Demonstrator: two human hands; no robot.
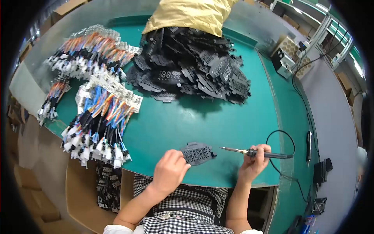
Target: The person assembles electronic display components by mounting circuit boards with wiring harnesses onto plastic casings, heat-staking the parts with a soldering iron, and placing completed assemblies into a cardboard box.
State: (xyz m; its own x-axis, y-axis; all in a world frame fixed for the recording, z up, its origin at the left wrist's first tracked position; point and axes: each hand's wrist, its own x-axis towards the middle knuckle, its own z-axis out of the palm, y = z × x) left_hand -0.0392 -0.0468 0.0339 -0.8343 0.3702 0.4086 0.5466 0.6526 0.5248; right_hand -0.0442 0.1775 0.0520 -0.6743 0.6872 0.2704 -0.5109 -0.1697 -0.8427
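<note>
My right hand (pixel 254 163) grips a soldering iron (pixel 274 155) by its black handle. Its metal tip points left, a short way from a small black plastic panel (pixel 198 153) lying on the green mat. With closed fingers my left hand (pixel 170 171) holds that panel by its left edge. The panel shows several cut-out openings and a small tab on its right side. A cord (pixel 293 144) loops from the iron's back end.
A large heap of black panels (pixel 194 66) spills from a yellow sack (pixel 187 15) at the back. Bundles of wired circuit boards (pixel 105 113) lie on the left. A cardboard box (pixel 80 187) with black parts stands below the table. A pen-like tool (pixel 309 144) lies far right.
</note>
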